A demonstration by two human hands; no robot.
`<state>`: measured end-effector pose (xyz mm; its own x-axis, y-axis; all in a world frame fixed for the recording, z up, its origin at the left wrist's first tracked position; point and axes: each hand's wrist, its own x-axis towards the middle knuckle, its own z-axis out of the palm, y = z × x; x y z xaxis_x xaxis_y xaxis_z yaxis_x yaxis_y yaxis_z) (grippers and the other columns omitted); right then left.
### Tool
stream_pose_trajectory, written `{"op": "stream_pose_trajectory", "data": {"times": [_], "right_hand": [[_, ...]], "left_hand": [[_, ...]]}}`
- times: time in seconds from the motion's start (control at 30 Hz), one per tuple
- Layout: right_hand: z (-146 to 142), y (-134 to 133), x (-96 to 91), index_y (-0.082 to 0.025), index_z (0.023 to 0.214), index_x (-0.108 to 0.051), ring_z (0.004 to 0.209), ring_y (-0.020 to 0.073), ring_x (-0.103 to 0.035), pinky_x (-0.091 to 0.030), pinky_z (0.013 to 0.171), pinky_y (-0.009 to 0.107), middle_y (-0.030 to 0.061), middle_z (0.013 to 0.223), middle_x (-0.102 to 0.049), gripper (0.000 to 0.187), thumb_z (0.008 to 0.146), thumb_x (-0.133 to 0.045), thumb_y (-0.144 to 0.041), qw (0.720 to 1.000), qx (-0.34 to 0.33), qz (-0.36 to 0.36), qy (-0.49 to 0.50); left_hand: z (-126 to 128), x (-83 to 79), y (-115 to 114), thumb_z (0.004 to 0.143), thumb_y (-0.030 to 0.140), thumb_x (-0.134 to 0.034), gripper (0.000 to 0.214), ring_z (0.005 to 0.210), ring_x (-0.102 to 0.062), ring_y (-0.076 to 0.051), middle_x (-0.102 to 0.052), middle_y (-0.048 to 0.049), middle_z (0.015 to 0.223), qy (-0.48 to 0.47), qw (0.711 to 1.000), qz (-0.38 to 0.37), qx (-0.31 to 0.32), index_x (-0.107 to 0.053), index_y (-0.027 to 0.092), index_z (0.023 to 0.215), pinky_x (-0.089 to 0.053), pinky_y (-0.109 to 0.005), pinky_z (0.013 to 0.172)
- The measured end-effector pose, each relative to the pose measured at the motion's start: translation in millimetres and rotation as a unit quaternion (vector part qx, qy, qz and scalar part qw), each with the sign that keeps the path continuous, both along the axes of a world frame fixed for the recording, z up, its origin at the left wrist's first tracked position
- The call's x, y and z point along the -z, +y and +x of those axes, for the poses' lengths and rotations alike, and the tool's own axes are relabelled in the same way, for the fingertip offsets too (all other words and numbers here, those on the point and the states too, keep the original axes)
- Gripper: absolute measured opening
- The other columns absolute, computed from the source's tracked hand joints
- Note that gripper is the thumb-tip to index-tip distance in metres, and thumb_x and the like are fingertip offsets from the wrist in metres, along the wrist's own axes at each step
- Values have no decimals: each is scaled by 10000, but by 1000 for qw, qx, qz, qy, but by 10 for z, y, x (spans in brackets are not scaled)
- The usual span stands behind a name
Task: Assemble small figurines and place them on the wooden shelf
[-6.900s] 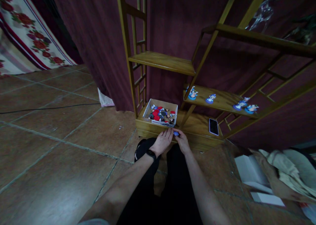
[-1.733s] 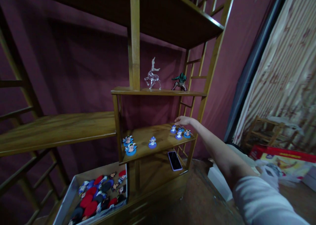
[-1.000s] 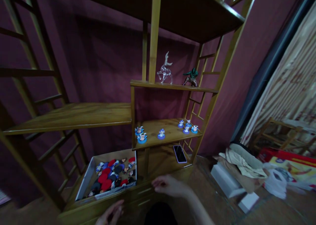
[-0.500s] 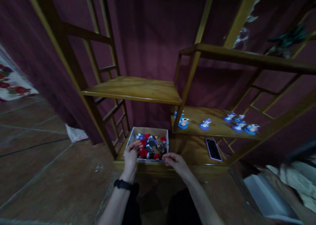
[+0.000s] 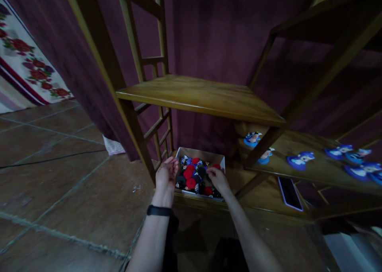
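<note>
A shallow cardboard box on the bottom board of a wooden shelf unit holds several small red, blue and dark pieces. My left hand, with a black wristband, rests on the box's left edge, fingers curled and partly apart. Reaching into the box from the right, my right hand has its fingertips down among the pieces; what they pinch is hidden. Small blue-based figurines stand on the low right shelf.
A phone lies flat on the bottom board to the right of the box. Dark red curtain hangs behind the shelves. Tiled floor spreads left, with a cable across it and a floral cloth at far left.
My view dropped from the right shelf to the box. My right hand came back from the figurine shelf and went into the box; my left hand settled on the box's left edge.
</note>
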<state>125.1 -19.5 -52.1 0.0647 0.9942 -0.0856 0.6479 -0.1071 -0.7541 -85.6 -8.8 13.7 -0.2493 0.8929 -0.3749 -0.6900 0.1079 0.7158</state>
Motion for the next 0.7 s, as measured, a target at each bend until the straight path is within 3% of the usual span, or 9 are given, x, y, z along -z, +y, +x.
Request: {"op": "stream_pose_trajectory", "data": {"times": [0.23, 0.37, 0.57, 0.7], "right_hand": [[-525, 335, 48, -218, 1114, -555, 1117, 161, -484, -340, 963, 282, 44, 1192, -556, 348, 797, -434, -137, 983, -132, 98, -79], [-720, 420, 130, -212, 1194, -499, 1152, 189, -433, -323, 975, 314, 67, 1215, -529, 408, 790, -465, -178, 975, -163, 104, -111], [-572, 358, 229, -230, 1087, -552, 1014, 169, -515, -389, 876, 292, 58, 1146, -526, 379, 718, -522, -147, 986, -138, 81, -47], [-315, 311, 284, -201, 933, -592, 725, 121, -559, -434, 690, 251, 1, 814, -601, 293, 686, -468, -105, 994, -84, 29, 58]], "left_hand": [[-41, -33, 158, 730, -21, -463, 237, 607, -609, -75, -627, -49, 723, -48, 999, -4, -15, -570, 119, 887, -476, -138, 517], [-76, -38, 190, 741, -15, -468, 218, 606, -617, -82, -634, -54, 714, -65, 998, -7, -7, -585, 113, 873, -484, -142, 513], [-132, -70, 201, 742, -12, -495, 205, 616, -627, -91, -639, -60, 704, -93, 995, -23, 5, -595, 111, 872, -500, -149, 527], [-146, -74, 205, 747, -10, -494, 209, 612, -629, -90, -645, -63, 716, -109, 994, -24, 8, -595, 111, 884, -506, -154, 534]]}}
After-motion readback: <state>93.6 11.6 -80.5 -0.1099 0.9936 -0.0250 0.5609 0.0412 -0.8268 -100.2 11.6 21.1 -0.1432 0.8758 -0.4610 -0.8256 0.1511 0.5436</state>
